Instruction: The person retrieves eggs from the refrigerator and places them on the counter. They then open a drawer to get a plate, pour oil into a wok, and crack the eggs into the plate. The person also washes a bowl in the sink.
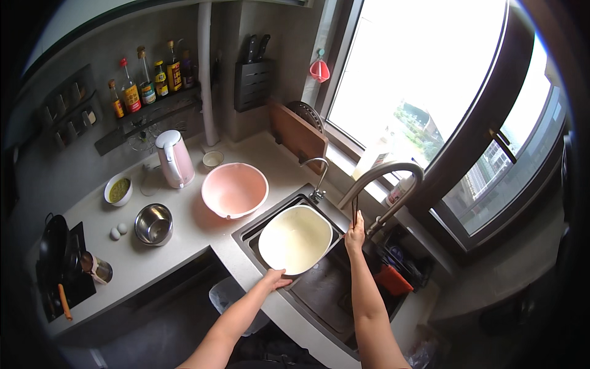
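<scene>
A cream-white basin (295,240) rests over the left part of the dark sink (318,295). My left hand (278,278) grips its near rim, thumb on top and fingers beneath. Raised at the basin's right is my right hand (355,234), closed around a pair of dark chopsticks (354,210) that point upward, beside the arched kitchen faucet (387,168). A thin chrome tap (322,173) stands behind the basin. Left of the sink, a pink plastic basin (235,190) sits on the counter.
On the counter stand a pink kettle (175,159), a steel bowl (154,224), two eggs (118,231), a bowl of green food (119,189) and a small bowl (213,159). A black pan (54,242) is far left. A cutting board (297,136) leans near the window.
</scene>
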